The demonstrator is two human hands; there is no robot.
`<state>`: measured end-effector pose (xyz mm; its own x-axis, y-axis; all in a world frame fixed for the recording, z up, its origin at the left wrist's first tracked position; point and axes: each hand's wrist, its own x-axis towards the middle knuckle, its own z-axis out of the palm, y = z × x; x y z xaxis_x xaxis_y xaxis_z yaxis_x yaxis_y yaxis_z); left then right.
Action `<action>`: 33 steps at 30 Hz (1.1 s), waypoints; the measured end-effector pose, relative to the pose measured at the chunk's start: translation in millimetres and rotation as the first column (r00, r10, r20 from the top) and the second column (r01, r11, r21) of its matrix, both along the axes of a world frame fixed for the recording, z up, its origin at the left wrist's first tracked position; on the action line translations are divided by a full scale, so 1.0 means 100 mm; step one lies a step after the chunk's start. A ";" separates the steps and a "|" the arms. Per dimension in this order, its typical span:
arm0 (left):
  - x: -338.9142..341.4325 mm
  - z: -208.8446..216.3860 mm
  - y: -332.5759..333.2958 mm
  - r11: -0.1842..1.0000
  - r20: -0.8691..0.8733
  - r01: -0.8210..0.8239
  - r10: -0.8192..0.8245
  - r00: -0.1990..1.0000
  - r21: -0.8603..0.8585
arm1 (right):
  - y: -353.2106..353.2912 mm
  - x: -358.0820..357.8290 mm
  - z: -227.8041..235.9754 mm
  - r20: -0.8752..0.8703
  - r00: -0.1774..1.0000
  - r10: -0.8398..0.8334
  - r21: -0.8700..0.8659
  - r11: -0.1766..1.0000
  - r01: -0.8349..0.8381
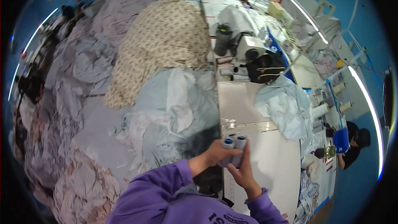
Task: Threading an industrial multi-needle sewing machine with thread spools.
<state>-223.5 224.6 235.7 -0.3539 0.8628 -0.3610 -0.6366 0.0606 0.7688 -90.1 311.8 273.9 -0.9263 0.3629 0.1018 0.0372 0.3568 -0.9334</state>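
Note:
Between my two hands, just above the near part of the white worktable (265,153), are grey thread spools with blue ends. One spool (227,144) is on the left and another spool (240,142) stands close beside it; something dark shows just behind them. My left hand (212,153) is closed round the left side, its thumb lying across the spools. My right hand (243,174) wraps the right side, with fingers up along the outer spool. The lower ends of the spools are partly hidden by the fingers.
Pale blue cloth (284,105) lies on the table's right edge. Farther up are a black bag (265,67), a dark bottle (224,39) and a sewing machine (250,46). Left are heaped grey fabric (91,62) and a floral cloth (161,37). A person (354,143) sits at right.

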 end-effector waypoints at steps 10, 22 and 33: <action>-0.97 -0.10 0.67 0.996 -0.117 -0.091 0.092 0.989 0.018 | 0.67 -1.10 -0.23 -0.025 0.993 -0.117 0.007 0.993 0.117; -1.89 -0.26 1.35 0.969 -0.085 -0.247 0.248 0.965 0.025 | 1.34 -2.17 -0.42 -0.058 0.981 -0.185 -0.072 0.981 0.181; -3.58 -0.20 2.84 0.985 -0.821 -0.124 -0.026 0.570 -0.118 | 2.47 -3.63 -0.49 0.375 0.879 -0.295 -0.785 0.403 0.470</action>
<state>-581.5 508.3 215.5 -0.6024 0.7981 -0.0123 0.2540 0.2063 0.9450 -453.5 558.5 225.0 -0.6352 0.5079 -0.5818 0.1252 -0.6757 -0.7265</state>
